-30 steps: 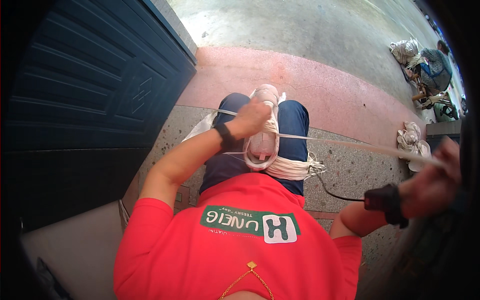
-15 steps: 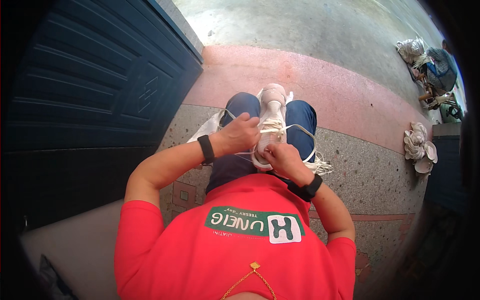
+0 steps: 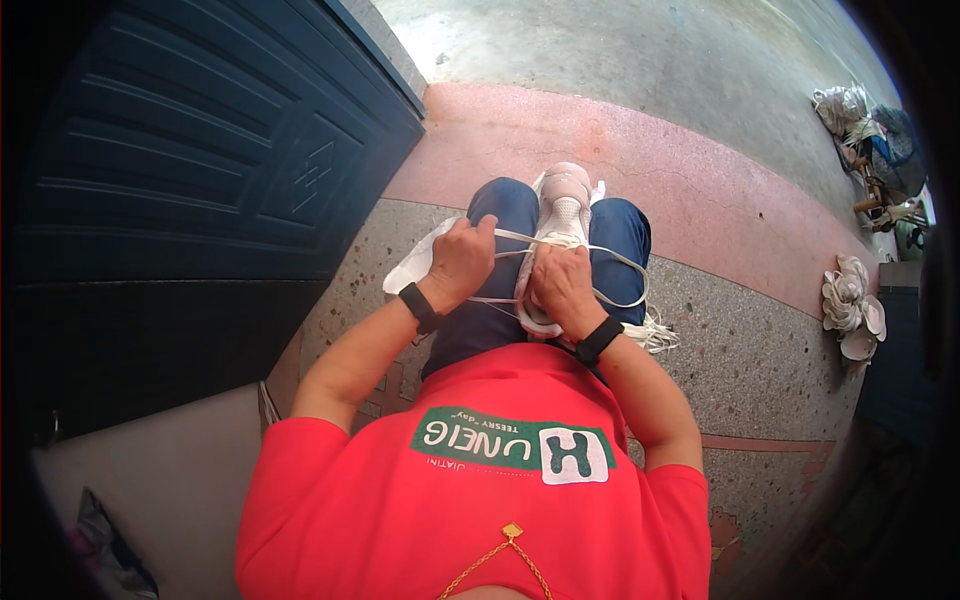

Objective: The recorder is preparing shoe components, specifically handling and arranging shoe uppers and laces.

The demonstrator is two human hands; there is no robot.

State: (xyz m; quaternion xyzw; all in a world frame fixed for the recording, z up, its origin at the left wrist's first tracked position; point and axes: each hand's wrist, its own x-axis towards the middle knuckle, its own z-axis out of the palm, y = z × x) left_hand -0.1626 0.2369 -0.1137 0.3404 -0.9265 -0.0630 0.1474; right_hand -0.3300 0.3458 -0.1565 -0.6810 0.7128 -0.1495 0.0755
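A pale pink and white sneaker (image 3: 566, 190) lies lengthwise between my knees, its toe pointing away from me. My left hand (image 3: 465, 258) is closed left of the shoe, gripping a flat white shoelace (image 3: 515, 236) drawn out taut from the eyelets. Against the shoe's opening and lower lacing rests my right hand (image 3: 564, 285), fingers curled together; what its fingertips hold is hidden beneath them. Another stretch of lace loops (image 3: 640, 285) out to the right over my knee. Thin lace also runs between the left wrist and the shoe.
A bunch of loose white laces (image 3: 655, 335) hangs by my right thigh. White material (image 3: 412, 265) shows beside my left knee. Pale shoe parts (image 3: 848, 305) are heaped on the floor at right, with a cluttered pile (image 3: 885, 150) beyond. A dark blue door (image 3: 200, 160) stands at left.
My left hand has moved left, away from the shoe, pulling the lace out. My right hand has moved up to the lacing. The view has shifted slightly.
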